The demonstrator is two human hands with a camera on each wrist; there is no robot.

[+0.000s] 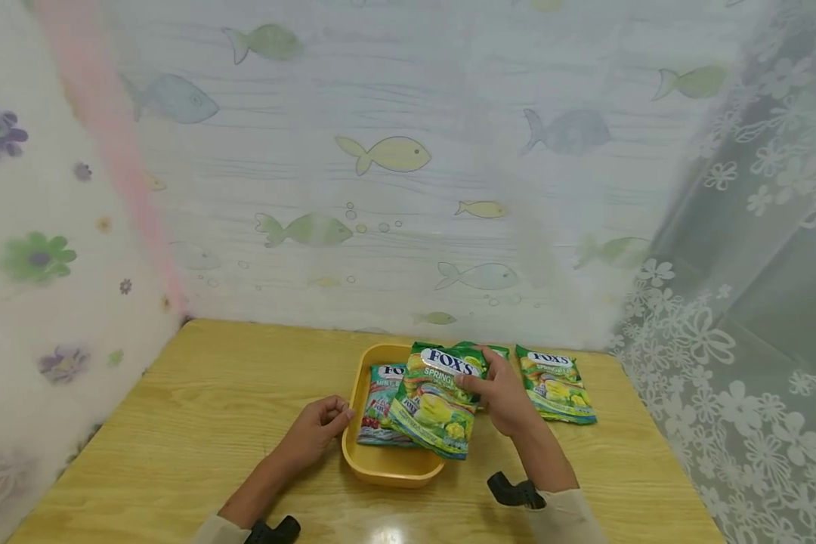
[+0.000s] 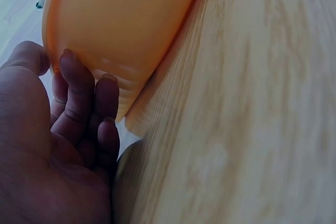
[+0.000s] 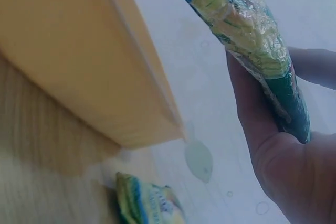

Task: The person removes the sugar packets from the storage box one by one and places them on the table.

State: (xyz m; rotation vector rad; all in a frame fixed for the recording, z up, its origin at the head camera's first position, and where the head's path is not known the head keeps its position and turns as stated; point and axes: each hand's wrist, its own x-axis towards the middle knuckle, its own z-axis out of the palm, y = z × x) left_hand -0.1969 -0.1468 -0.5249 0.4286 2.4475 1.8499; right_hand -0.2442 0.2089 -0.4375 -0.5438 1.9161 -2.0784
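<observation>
My right hand (image 1: 495,393) grips a green Fox's candy bag (image 1: 435,400) by its right edge and holds it tilted over the yellow tray (image 1: 387,467). The right wrist view shows the same bag (image 3: 247,40) pinched between thumb and fingers (image 3: 262,124), above the tray's wall (image 3: 79,66). A red-and-teal Fox's bag (image 1: 379,404) lies inside the tray, partly covered. My left hand (image 1: 323,425) rests on the table with curled fingers (image 2: 86,108) touching the tray's left outer wall (image 2: 121,19).
Another green Fox's bag (image 1: 556,384) lies flat on the wooden table (image 1: 197,408) right of the tray, also seen low in the right wrist view as a bag (image 3: 147,205). Fish-print sheets wall the back and left; a lace curtain hangs at right.
</observation>
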